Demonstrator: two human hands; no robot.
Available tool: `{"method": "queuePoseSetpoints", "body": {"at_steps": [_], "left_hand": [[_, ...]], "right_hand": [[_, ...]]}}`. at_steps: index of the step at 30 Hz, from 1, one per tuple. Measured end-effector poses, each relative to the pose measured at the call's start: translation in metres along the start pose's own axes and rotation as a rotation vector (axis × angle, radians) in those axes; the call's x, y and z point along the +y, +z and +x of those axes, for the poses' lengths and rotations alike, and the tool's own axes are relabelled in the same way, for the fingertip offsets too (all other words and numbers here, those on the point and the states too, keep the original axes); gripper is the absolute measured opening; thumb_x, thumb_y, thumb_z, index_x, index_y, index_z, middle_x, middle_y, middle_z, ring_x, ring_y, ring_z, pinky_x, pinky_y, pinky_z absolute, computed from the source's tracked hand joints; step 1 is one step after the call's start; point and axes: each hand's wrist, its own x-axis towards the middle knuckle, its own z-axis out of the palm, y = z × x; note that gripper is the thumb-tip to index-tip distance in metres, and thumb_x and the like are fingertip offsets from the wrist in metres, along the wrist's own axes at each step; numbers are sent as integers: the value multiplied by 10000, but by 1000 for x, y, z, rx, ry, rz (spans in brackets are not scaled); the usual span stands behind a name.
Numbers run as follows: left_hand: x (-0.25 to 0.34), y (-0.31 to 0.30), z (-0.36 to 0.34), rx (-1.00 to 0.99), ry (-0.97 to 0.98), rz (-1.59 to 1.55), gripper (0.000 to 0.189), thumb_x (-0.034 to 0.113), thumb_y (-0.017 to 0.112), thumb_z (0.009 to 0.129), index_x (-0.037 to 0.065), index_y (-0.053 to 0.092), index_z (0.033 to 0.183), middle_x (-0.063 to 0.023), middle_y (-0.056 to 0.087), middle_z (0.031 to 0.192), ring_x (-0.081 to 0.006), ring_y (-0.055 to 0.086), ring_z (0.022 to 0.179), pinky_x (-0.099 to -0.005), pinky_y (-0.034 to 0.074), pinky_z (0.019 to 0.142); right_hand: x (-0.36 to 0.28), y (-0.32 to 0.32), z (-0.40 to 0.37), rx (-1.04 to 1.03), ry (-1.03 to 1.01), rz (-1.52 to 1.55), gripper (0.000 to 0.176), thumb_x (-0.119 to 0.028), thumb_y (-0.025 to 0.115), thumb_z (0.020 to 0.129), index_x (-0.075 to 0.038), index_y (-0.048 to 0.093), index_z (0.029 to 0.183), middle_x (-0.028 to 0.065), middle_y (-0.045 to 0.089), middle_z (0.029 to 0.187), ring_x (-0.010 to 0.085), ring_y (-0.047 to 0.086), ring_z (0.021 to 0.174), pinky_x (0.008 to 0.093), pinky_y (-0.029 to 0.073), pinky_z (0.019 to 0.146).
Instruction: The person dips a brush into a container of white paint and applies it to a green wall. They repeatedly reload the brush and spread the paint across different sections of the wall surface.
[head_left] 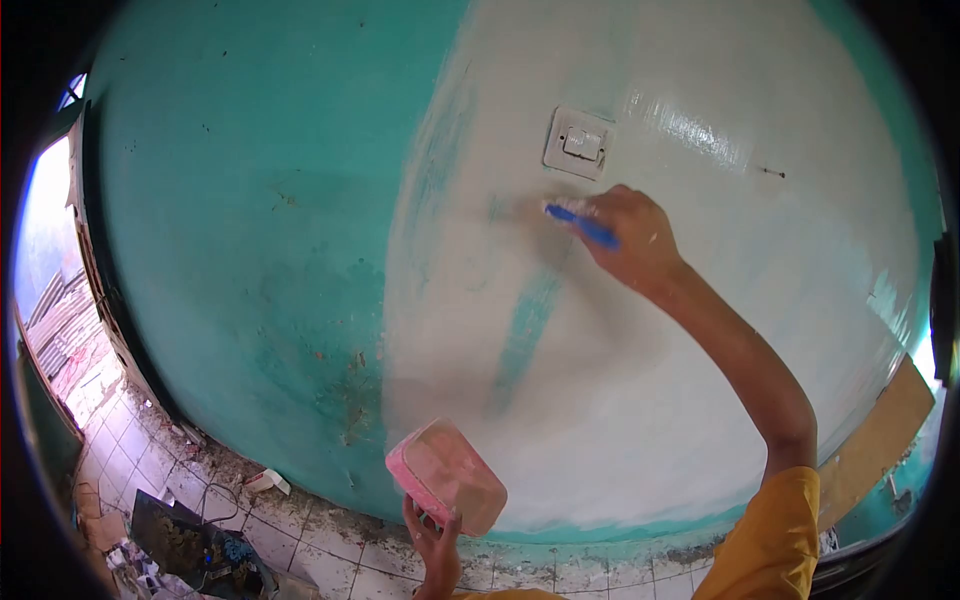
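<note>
Switch plate [580, 142]: upper middle of the frame, just above your brush; closest obstacle.
Nail [773, 173]: upper right, sticks out of the wall.
Floor clutter: lower left; dark crumpled item [195, 548], wire loop [220, 497] beside it, small white box [268, 482] near the wall base.
Tan board [885, 435]: lower right, tilted, beyond your yellow sleeve [768, 530].
Right hand [637, 238]: right of center, below the switch plate; your fingers are closed round the blue brush [590, 228]. Brush end points left; can't tell if it touches the wall.
Left hand [437, 545]: bottom middle, your fingers part-curled under the pink container [450, 480], gripping its lower edge.
Pink container: tilted, lower middle, in front of the wall, well below the brush; contents unclear.
Wall [280, 200]: green at left, pale coat [680, 400] from center to right, streaky edge between. Green strip shows through below your brush; wet-looking shine right of the switch plate.
Floor [320, 570]: pale tiles, dirty along the wall base.
Doorway [60, 220]: far left, bright, corrugated sheets outside.
</note>
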Motion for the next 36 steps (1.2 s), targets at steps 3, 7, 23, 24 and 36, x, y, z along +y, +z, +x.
{"method": "queuePoseSetpoints", "body": {"at_steps": [3, 7, 23, 24, 36], "left_hand": [[-3, 3, -1, -19, 1, -7, 868, 45, 687, 846, 42, 112, 1497, -171, 313, 1394, -279, 425, 1234, -416, 438, 975], [4, 8, -3, -17, -7, 26, 862, 40, 684, 846, 34, 114, 1493, -168, 319, 1386, -273, 432, 1224, -409, 442, 966], [7, 2, -3, -16, 46, 20, 862, 51, 684, 857, 37, 109, 1498, -169, 315, 1371, -271, 431, 1221, -406, 444, 963], [6, 2, -4, -10, 34, 6, 863, 49, 686, 854, 38, 111, 1497, -167, 315, 1371, -270, 429, 1223, -408, 442, 965], [9, 0, -10, 15, 21, 36, 851, 84, 690, 844, 48, 139, 1492, -162, 345, 1348, -280, 433, 1225, -418, 431, 969]], "right_hand": [[25, -12, 36, 40, 209, -123, 323, -364, 624, 883, -56, 720, 903, 147, 671, 836, 309, 649, 809, 418, 525, 736], [93, -39, 103, 253, 125, -293, 472, -497, 630, 870, -31, 711, 869, 176, 666, 837, 354, 642, 741, 435, 534, 739], [-8, -14, 11, -33, 160, -20, 251, -205, 639, 866, -61, 690, 1065, 116, 677, 982, 279, 623, 888, 374, 544, 764], [13, -12, 24, -21, 260, -20, 321, -322, 643, 892, -34, 689, 1027, 146, 672, 934, 311, 629, 858, 401, 535, 772], [37, -25, 32, 143, 88, -235, 296, -110, 654, 819, -115, 680, 1113, 118, 673, 1027, 309, 634, 933, 391, 542, 771]]}}
